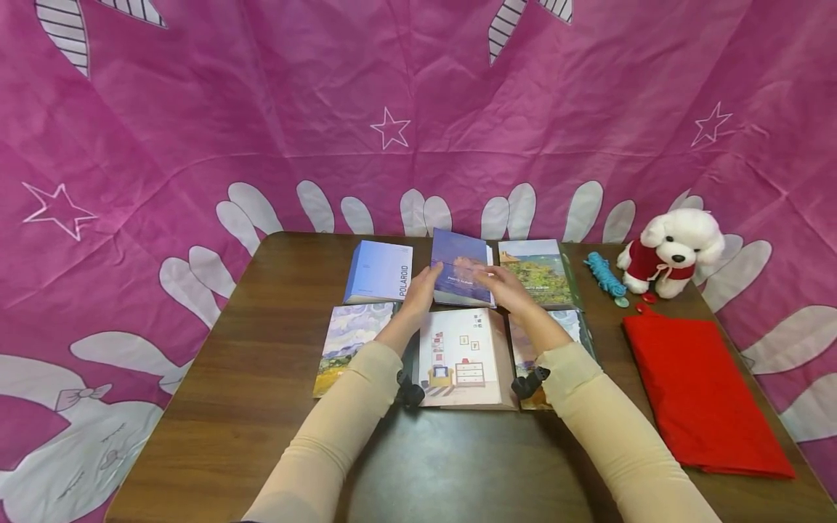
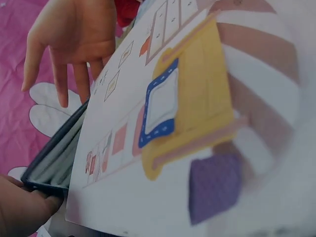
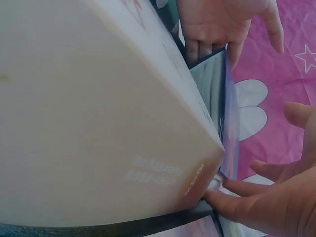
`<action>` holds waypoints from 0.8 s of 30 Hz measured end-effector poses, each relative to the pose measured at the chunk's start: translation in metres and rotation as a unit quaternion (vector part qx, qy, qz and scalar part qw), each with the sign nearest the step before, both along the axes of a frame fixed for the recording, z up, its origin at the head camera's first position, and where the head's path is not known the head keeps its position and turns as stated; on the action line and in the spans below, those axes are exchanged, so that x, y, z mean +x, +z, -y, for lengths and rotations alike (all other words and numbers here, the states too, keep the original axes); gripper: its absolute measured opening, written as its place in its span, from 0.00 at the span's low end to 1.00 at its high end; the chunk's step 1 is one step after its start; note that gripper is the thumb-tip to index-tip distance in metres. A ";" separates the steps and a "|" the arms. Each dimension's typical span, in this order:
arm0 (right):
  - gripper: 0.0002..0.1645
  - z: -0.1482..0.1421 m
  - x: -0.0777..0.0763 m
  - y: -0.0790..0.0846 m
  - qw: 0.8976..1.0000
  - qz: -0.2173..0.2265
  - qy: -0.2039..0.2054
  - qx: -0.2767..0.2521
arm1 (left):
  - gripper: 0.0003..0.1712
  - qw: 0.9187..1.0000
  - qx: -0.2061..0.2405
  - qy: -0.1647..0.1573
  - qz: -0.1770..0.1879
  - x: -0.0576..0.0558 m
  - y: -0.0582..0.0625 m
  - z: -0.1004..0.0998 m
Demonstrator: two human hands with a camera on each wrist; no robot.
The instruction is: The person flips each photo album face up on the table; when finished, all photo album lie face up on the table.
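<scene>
Nearest the camera, at the bottom of the frame, two beige sleeves [image 1: 333,443] extend inward, with a black device [image 1: 410,392] at each wrist. The violet-blue rectangular photo album [image 1: 451,253] is located at the upper centre of the frame. Its long axis runs up and down the frame; its top end points toward the pink printed curtain [image 1: 556,116], and the cover lettering reads upright from the person's side. Contact of its underside with the table is not determinable.

Left hand [image 1: 418,290]: at the album's left edge, fingers bent beneath a corner, pinching that edge. Right hand [image 1: 510,290]: at the album's lower right, fingers extended and spread, thumb apart, fingertips at the edge; the fingers are partly blurred.

Immediately below the album is a thick white book with an armchair drawing [image 1: 458,359]. To its left is a pale blue "POLAROID" album [image 1: 382,270]; to its right, an album with a painted green landscape [image 1: 532,272]. At right of frame: a white plush dog in a red garment [image 1: 680,254], a turquoise cord bundle [image 1: 604,274] and a folded red cloth [image 1: 706,392], all on the brown wooden table [image 1: 248,378].
</scene>
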State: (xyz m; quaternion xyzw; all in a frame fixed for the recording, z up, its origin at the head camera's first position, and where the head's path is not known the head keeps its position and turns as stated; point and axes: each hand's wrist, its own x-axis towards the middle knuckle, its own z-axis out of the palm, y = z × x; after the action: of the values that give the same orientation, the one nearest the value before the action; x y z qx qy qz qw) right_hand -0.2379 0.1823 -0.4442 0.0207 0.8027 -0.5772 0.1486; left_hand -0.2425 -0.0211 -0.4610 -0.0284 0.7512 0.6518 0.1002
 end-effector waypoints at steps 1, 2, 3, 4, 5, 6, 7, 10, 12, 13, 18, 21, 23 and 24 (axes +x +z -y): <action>0.44 -0.001 0.000 -0.001 1.000 -0.002 0.004 0.005 | 0.49 1.000 -0.005 0.002 -0.002 0.000 0.000 0.000; 0.44 -0.001 0.000 -0.001 1.000 -0.003 0.007 0.009 | 0.48 1.000 -0.009 0.004 -0.006 0.000 0.000 0.000; 0.45 -0.001 0.000 -0.001 1.000 -0.005 0.012 0.010 | 0.47 1.000 -0.013 0.004 -0.016 0.001 0.000 0.000; 0.46 -0.001 0.000 -0.001 1.000 -0.004 0.014 0.010 | 0.45 0.999 -0.022 0.004 -0.028 0.001 0.000 0.001; 0.47 -0.001 0.001 -0.001 1.000 -0.005 0.016 0.010 | 0.43 0.999 -0.031 0.005 -0.042 0.001 0.000 0.000; 0.47 -0.002 0.001 -0.001 1.000 -0.006 0.018 0.012 | 0.42 0.998 -0.043 0.005 -0.055 0.001 0.000 0.000; 0.46 -0.002 0.002 -0.001 1.000 -0.010 0.018 0.012 | 0.40 0.996 -0.058 0.007 -0.068 0.001 -0.001 0.000; 0.47 -0.002 0.004 -0.003 0.999 -0.032 0.012 0.008 | 0.38 0.990 -0.101 0.009 -0.102 0.000 -0.002 -0.001; 0.46 -0.002 0.005 -0.004 0.999 -0.050 -0.001 0.004 | 0.38 0.985 -0.121 0.009 -0.119 -0.001 -0.002 -0.001; 0.46 -0.002 0.004 -0.005 0.998 -0.058 -0.010 0.000 | 0.37 0.984 -0.125 0.008 -0.126 -0.001 -0.002 -0.002; 0.47 -0.004 0.005 -0.004 0.996 -0.078 -0.053 -0.002 | 0.35 0.979 -0.124 0.002 -0.163 0.001 0.003 -0.005; 0.46 -0.008 0.006 -0.002 0.994 -0.087 -0.067 0.003 | 0.34 0.977 -0.126 -0.007 -0.171 0.001 0.004 -0.010; 0.45 -0.013 0.006 -0.001 0.993 -0.095 -0.074 0.002 | 0.34 0.977 -0.131 -0.016 -0.169 0.001 0.005 -0.013; 0.45 -0.015 0.005 -0.001 0.992 -0.100 -0.078 0.002 | 0.34 0.977 -0.130 -0.022 -0.166 0.001 0.005 -0.016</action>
State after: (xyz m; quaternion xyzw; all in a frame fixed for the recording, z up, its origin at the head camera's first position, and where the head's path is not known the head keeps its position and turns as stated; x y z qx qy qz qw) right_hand -0.2325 0.1974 -0.4454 0.0258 0.8104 -0.5848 0.0221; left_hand -0.2415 -0.0056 -0.4561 0.0838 0.8362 0.5417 -0.0168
